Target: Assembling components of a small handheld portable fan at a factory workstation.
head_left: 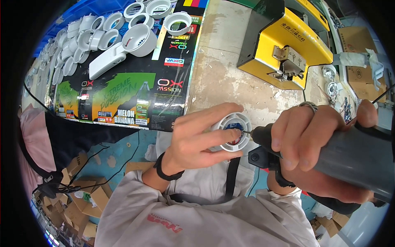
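My left hand (pixel 191 138) grips a round white plastic housing (pixel 247 142) just past the table's near edge, its open side turned up. Inside the housing shows a blue circuit board (pixel 233 126) with a bit of red wire, and one fingertip presses on it. My right hand (pixel 304 133) is wrapped round a dark grey electric screwdriver (pixel 354 154), held nearly level from the right. The screwdriver's thin bit reaches the housing's inner right side; whether it sits on a screw is too small to tell.
Many similar white ring housings (pixel 140 39) and a white handle-shaped part (pixel 108 61) lie on printed cardboard (pixel 119 92) at the left. A yellow machine (pixel 288 45) stands at the back right. Cardboard boxes (pixel 92 195) and cables are on the floor. Another person's pink sleeve (pixel 37 136) shows at far left.
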{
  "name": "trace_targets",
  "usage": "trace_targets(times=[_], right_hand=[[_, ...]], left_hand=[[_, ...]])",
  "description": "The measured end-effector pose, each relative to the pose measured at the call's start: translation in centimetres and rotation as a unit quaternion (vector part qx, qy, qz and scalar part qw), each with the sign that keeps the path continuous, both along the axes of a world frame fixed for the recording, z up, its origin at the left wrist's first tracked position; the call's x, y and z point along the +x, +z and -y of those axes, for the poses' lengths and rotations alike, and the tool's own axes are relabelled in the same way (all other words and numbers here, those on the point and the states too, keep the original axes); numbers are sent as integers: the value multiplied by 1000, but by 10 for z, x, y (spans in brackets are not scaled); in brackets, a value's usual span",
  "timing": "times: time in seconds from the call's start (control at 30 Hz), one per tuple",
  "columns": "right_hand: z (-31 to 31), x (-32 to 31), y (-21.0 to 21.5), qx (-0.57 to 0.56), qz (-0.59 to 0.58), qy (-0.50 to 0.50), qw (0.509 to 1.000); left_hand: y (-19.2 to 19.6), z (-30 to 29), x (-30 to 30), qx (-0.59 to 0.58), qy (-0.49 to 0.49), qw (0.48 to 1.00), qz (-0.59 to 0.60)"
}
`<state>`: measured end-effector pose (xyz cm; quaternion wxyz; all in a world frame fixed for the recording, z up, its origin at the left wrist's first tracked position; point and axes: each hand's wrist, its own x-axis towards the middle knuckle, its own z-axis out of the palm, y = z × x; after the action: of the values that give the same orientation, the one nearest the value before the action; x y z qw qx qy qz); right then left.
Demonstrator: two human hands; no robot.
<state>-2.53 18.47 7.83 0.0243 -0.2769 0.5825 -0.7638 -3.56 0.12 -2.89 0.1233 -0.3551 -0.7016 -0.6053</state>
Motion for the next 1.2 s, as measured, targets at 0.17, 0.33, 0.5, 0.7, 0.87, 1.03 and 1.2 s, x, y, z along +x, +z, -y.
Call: trace_targets(times=[0.17,0.33,0.5,0.7,0.87,1.03,1.2], right_hand=[[0,2,-6,-33,19,-1,999],[-3,7,-15,-73,31,-5,997],[6,13,-28,-138,-56,-138,979],[-69,34,1,-77,-114,-414,900],[-98,20,-37,46,-65,-528,845],[-105,1,-30,65,-101,-547,829],[-119,-13,-31,22,-128,-534,836]], left_hand=[[-5,-1,2,27,-38,999,26],[-4,-1,-1,44,-87,994,44],[-5,-4,-7,36,-86,992,87],[-8,49,-45,-156,154,974,63],[-7,77,-57,-266,420,867,-28],[-15,72,-35,-210,401,884,-116],[-17,73,-25,-239,389,880,-133]])
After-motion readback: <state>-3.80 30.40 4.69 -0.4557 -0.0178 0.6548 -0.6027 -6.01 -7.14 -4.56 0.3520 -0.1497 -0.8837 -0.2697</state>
